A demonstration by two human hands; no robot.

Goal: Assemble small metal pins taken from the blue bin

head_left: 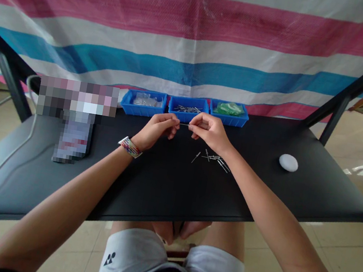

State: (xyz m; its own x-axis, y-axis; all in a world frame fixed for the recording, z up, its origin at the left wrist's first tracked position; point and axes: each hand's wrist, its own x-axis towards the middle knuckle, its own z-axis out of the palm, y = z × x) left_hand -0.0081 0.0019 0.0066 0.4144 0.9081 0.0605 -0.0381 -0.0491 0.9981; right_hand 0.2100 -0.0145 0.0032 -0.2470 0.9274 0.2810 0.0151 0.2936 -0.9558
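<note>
Above the table, a thin silver blind rivet (184, 124) spans the gap between my two hands. My left hand (163, 127), with a patterned band at the wrist, pinches one end of it. The other end is between the closed fingertips of my right hand (209, 130). Below my right hand, several loose blind rivets (211, 156) lie scattered on the black table (159, 183). Just behind my hands stands a blue bin (185, 114) with many more thin metal rivets inside.
Left of the middle bin, a blue bin (142, 110) holds clear plastic pieces; right of it, another blue bin (233, 119) holds green items. A white oval object (288, 162) rests at the right. A pale cable (3, 162) crosses the left side. Striped sheeting (196, 50) hangs behind.
</note>
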